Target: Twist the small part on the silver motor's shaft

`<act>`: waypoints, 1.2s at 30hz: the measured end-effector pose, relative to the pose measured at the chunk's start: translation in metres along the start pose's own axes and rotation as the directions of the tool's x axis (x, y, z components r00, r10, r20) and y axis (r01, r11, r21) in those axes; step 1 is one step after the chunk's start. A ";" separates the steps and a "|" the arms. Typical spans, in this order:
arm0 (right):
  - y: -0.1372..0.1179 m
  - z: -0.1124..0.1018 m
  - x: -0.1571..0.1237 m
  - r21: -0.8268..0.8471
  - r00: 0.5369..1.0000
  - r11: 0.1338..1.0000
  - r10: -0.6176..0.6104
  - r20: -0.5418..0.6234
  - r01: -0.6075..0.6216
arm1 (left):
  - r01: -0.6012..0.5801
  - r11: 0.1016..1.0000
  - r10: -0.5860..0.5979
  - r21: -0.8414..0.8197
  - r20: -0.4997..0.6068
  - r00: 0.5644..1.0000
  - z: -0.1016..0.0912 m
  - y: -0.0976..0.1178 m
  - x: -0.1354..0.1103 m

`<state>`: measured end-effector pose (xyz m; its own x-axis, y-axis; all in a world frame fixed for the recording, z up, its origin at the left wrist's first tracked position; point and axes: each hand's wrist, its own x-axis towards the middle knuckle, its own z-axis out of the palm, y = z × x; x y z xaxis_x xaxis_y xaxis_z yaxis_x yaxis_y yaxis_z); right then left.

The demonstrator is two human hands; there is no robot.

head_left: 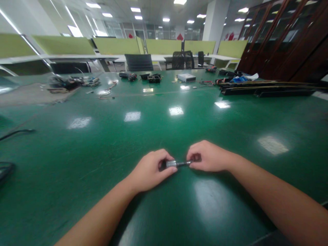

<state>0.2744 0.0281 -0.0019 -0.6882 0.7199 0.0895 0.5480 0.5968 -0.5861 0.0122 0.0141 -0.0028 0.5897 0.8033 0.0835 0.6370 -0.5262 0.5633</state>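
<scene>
Near the front of the green table, a small silver cylinder with a thin dark rod (171, 164) lies level between my two hands. My left hand (151, 169) is closed round the cylinder, with the thumb below and the fingers above it. On the other side, my right hand (205, 157) pinches the far end of the rod between thumb and fingertips. Its very tip is hidden by those fingers. The object is too small and blurred for me to tell its exact kind.
The glossy green table (143, 136) reflects ceiling lights. Along its far side lie a dark power tool (127, 76), black parts (153, 78), a silver box (186, 78) and a heap of wires (73, 82). Long black strips (266, 89) lie far right; a black cable (6, 169) is at left.
</scene>
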 end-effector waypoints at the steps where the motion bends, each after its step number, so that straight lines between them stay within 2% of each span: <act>1: 0.001 -0.002 0.000 -0.002 1.000 1.000 0.004 0.010 -0.004 | 0.001 1.000 -0.001 -0.001 0.001 1.000 0.000 0.000 0.000; 9: 0.011 -0.017 -0.004 -0.046 0.994 0.995 0.089 0.057 -0.087 | 0.001 1.000 -0.001 0.014 -0.001 1.000 0.000 -0.002 -0.002; 22: 0.007 -0.014 -0.001 0.083 0.991 0.992 0.084 0.102 -0.093 | 0.006 1.000 -0.006 0.003 0.005 1.000 0.000 -0.002 -0.001; 27: 0.001 -0.005 0.003 0.090 0.996 0.995 0.044 0.076 -0.051 | 0.001 1.000 -0.001 0.003 -0.001 1.000 0.001 -0.001 0.000; 33: -0.010 0.017 0.011 0.032 0.998 0.998 -0.052 -0.024 0.053 | -0.023 1.000 0.023 0.000 -0.023 0.999 0.002 -0.001 0.002; 36: -0.014 0.019 0.012 0.022 0.997 0.998 -0.066 -0.033 0.066 | -0.020 1.000 0.020 0.010 -0.024 1.000 0.002 -0.001 0.001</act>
<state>0.2496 0.0213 -0.0083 -0.7064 0.6907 0.1547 0.4903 0.6352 -0.5968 0.0134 0.0142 -0.0050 0.5906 0.7988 0.1144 0.6298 -0.5449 0.5536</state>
